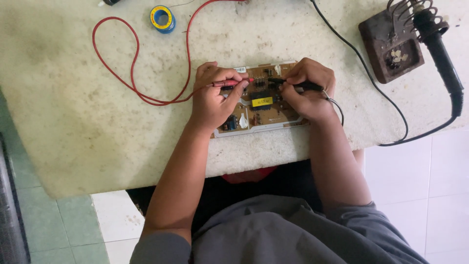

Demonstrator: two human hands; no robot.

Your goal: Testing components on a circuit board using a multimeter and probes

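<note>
Board: tan rectangular printed circuit board with a yellow-topped transformer, lying flat at frame centre on the pale speckled stone tabletop, near its front edge.
Left hand: fingers closed around the slim red test probe, tip resting on the board's upper middle; palm rests on the board's left end.
Right hand: fingers closed around the slim black test probe, tip pointing left at the same zone.
Leads: thin red wire loops to upper left; thin black wire curls beside the right wrist.
Handling: board judged light, stiff and fragile; hold by bare edges, not components. Probes judged light, slippery; pinch the insulated barrel.
Surroundings: blue-and-yellow tape roll at upper centre-left; black-handled soldering iron in its rusty brown stand, upper right.
</note>
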